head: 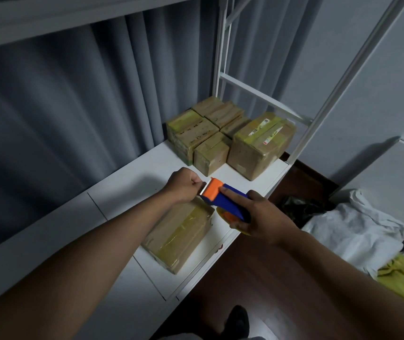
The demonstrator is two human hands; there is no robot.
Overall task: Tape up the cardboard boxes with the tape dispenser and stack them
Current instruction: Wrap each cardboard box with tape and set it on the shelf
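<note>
In the head view we see our right hand (259, 214) wrapped around the blue handle of the tape dispenser (225, 200), forefinger laid straight along its top, the orange head with its toothed blade pointing left. Our left hand (183, 184) is curled into a loose fist just beside that blade, thumb and fingers pinched together at the teeth; whether tape sits between them we cannot tell. Both hover above the near cardboard box (181, 238), which lies on the white worktop (127, 192) close to its right edge, glossy tape across its top. Farther back on the worktop stands a cluster of taped boxes (225, 136), touching one another, before a grey curtain (61, 106).
</note>
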